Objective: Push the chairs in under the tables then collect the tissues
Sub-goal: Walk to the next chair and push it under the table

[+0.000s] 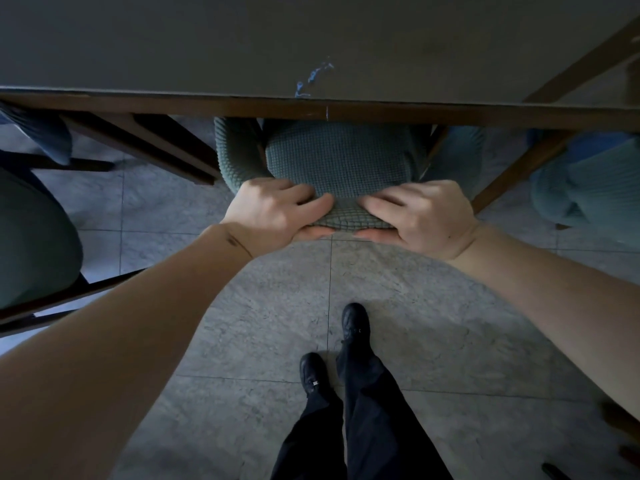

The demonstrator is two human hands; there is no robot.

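A chair (337,161) with a grey-green textured cover stands in front of me, its seat mostly hidden beneath the dark table (311,36). My left hand (277,211) and my right hand (420,214) both grip the top of the chair's backrest, fingers over the front, thumbs under the near edge. The hands sit close together, almost touching. The table's brown wooden edge runs across the view just above the chair. No tissues are in view.
Another green-covered chair (31,230) stands at the left and a third (588,188) at the right. Brown table legs (166,147) slant down on both sides of the held chair. My legs and black shoes (355,322) stand on the grey tiled floor.
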